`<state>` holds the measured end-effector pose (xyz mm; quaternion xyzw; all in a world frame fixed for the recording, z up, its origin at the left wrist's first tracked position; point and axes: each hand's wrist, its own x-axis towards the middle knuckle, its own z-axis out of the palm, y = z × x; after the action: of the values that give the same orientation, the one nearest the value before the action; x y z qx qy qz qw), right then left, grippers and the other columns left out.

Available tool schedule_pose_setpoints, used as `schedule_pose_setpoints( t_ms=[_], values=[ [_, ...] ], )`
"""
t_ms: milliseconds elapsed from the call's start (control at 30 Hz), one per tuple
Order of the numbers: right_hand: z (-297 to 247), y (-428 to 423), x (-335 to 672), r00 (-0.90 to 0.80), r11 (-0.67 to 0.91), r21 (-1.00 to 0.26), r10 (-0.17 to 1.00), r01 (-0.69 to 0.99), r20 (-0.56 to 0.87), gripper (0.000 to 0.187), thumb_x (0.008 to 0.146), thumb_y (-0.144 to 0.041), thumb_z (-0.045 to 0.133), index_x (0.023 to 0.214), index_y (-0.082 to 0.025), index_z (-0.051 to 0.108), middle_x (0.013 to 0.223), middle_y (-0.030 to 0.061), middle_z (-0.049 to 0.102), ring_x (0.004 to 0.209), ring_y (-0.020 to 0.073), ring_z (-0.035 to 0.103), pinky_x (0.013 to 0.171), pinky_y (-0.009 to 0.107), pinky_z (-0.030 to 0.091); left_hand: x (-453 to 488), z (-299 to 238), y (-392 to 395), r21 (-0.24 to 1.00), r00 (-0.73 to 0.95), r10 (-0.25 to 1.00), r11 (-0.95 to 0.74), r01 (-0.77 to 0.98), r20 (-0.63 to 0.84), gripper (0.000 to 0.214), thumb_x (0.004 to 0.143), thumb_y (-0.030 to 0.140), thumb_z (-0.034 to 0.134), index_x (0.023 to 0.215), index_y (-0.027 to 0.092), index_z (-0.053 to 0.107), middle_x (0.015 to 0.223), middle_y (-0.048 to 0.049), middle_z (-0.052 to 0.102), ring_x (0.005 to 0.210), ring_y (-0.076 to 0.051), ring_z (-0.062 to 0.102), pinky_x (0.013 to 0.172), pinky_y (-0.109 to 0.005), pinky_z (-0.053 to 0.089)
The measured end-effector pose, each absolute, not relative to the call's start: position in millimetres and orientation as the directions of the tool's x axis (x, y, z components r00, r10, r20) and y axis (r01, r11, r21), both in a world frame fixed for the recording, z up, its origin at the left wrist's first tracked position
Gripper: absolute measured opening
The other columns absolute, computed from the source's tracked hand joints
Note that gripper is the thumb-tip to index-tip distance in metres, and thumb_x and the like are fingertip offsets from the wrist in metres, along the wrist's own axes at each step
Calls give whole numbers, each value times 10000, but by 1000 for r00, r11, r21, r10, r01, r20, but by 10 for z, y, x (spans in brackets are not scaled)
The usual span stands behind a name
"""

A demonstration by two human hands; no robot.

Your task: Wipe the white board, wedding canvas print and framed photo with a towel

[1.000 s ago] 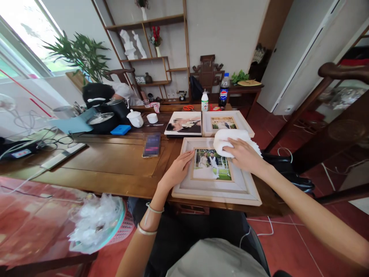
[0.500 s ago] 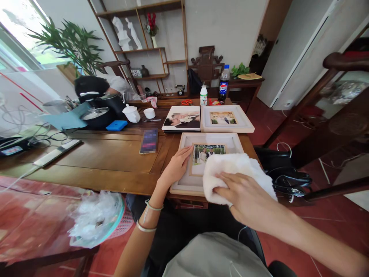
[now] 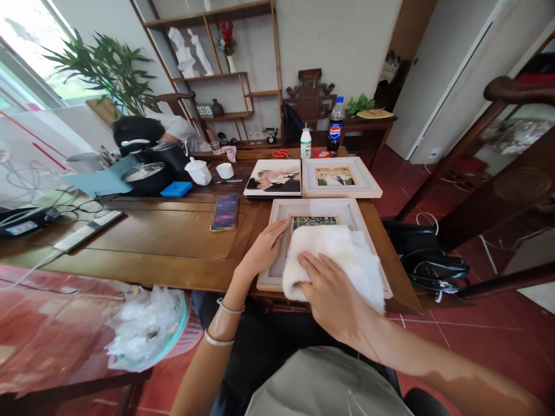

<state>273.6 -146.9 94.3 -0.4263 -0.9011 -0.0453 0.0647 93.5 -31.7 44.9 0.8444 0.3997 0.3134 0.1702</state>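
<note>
A white-framed wedding photo (image 3: 299,209) lies flat at the near edge of the wooden table (image 3: 173,242). My left hand (image 3: 262,253) rests flat on the frame's left side, fingers stretched out. My right hand (image 3: 332,292) presses a fluffy white cloth (image 3: 336,254) down on the lower part of the frame, its fingers spread over the cloth. The cloth hides most of the picture.
Two more framed photos (image 3: 340,177) (image 3: 274,178) lie farther back, with a phone (image 3: 225,211) to the left. Bottles (image 3: 336,127), a teapot (image 3: 199,171), a black pot (image 3: 150,173) and cables sit around. A basket of crumpled plastic (image 3: 147,329) stands at lower left, a black bag (image 3: 429,260) on the floor at right.
My right hand has dragged the cloth from the frame's top right corner down to its lower edge, then leftwards over the picture. My left hand has stayed on the frame's left side.
</note>
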Motion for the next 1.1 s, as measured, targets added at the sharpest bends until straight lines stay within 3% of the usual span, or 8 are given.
schedule_pose_setpoints(
  t_ms=[300, 467, 567, 667, 867, 1100],
  values=[
    [1109, -1604, 3621, -555, 568, -19, 810, 823, 191, 423, 577, 19, 419, 823, -185, 696, 1308, 88, 532, 1232, 235, 446, 1043, 435, 322, 914, 414, -306, 516, 507, 755, -655, 551, 417, 463, 904, 138, 329, 1358, 194, 407, 1385, -67, 460, 1310, -185, 378, 1106, -414, 306],
    [1224, -1293, 3709, -532, 544, 0, 820, 839, 211, 444, 616, 12, 405, 922, -184, 660, 1279, 103, 542, 1131, 262, 518, 930, 418, 412, 926, 418, -325, 508, 499, 763, -646, 570, 410, 473, 894, 127, 341, 1359, 185, 405, 1388, -68, 457, 1308, -186, 378, 1108, -409, 309],
    [1270, -923, 3624, -489, 493, 45, 841, 869, 233, 422, 621, 6, 418, 957, -159, 613, 1064, 128, 614, 955, 254, 573, 787, 364, 449, 938, 422, -331, 499, 499, 758, -652, 571, 419, 485, 884, 109, 344, 1357, 195, 407, 1388, -62, 457, 1309, -184, 377, 1107, -415, 310],
    [1277, -512, 3427, -551, 547, 92, 799, 832, 240, 453, 596, 34, 418, 981, -151, 570, 931, 106, 598, 899, 234, 548, 741, 323, 422, 947, 431, -336, 493, 502, 753, -658, 570, 425, 498, 879, 95, 341, 1362, 205, 399, 1393, -62, 451, 1310, -185, 376, 1105, -428, 313],
    [1164, 29, 2811, -733, 724, 117, 664, 679, 148, 457, 654, 35, 448, 1055, -160, 547, 915, 104, 571, 935, 238, 509, 726, 299, 384, 952, 452, -349, 483, 493, 759, -651, 585, 426, 447, 890, 118, 349, 1318, 186, 460, 1338, -88, 505, 1288, -209, 404, 1082, -443, 345],
    [1208, 49, 2929, -687, 672, 145, 717, 726, 120, 506, 687, 23, 434, 1141, -178, 530, 913, 95, 563, 846, 215, 537, 675, 285, 365, 952, 429, -343, 488, 498, 761, -649, 583, 417, 456, 890, 117, 346, 1335, 166, 435, 1370, -92, 474, 1302, -197, 386, 1095, -430, 328]
  ],
)
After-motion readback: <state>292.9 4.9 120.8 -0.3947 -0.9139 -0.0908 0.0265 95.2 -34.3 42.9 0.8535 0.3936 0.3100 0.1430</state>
